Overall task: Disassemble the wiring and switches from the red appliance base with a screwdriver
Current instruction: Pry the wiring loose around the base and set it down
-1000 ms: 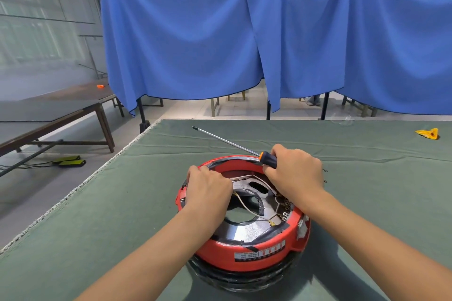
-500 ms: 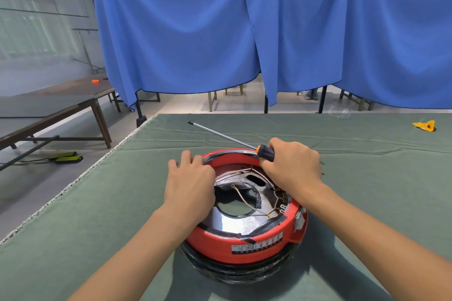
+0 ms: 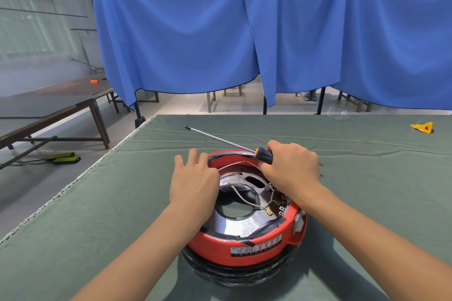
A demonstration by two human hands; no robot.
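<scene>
the red appliance base (image 3: 244,249) sits mid-counter (image 3: 97,215), its wires (image 3: 241,197) and terminals at 3 o'clock still attached. the right hand (image 3: 292,168) grips the screwdriver (image 3: 263,154), tip pointing away unused; the left hand (image 3: 193,183) rests flat and spread on the 9 o'clock rim, so most work seems left.

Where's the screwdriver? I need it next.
In the head view, the screwdriver is in the right hand, above the red base's far rim, its shaft pointing left.

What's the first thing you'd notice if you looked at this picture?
The round red base in the middle of the green table, its wires showing inside. Two hands rest on it: the right hand holds a screwdriver pointing away, the left hand lies flat. Big blue curtains hang behind.
</scene>
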